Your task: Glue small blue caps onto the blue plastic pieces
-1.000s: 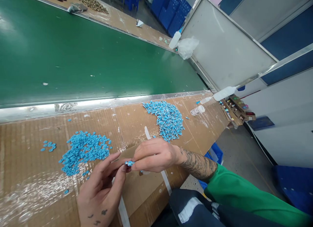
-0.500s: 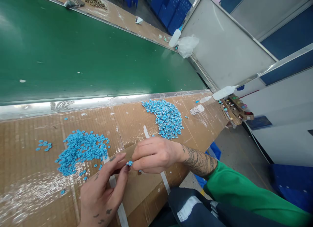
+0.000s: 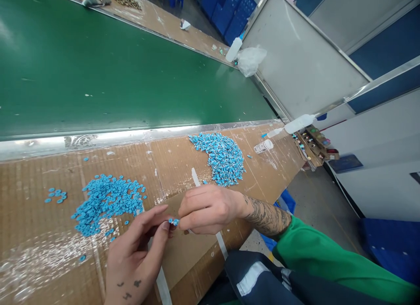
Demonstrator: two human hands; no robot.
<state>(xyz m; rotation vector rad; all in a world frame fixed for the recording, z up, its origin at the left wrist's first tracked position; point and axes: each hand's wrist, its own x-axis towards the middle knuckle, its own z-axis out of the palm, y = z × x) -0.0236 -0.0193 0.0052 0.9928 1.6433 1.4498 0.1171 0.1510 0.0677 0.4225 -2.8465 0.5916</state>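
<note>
My left hand (image 3: 138,248) is closed in a pinch, with a small blue ring (image 3: 170,220) at its thumb and fingertips. Facing it, my right hand (image 3: 208,211) pinches a small blue-and-white pointed piece (image 3: 176,222). Ring and piece meet or nearly meet between the hands; whether they are joined I cannot tell. Left of my hands spreads a pile of flat blue rings (image 3: 108,198). Beyond my right hand lies a heap of small blue-and-white pointed pieces (image 3: 226,158).
Cardboard (image 3: 173,165) covers the bench beside a green belt (image 3: 131,77) with a metal edge. A small white jar (image 3: 263,146) and a squeeze bottle (image 3: 299,124) lie to the right. Several stray rings (image 3: 55,194) sit at the left. A grey panel (image 3: 305,55) stands at the belt's end.
The blue ring at my left fingertips shows more clearly now, and the left fingers have shifted slightly. My right hand stays almost in place. The view has moved a little.
</note>
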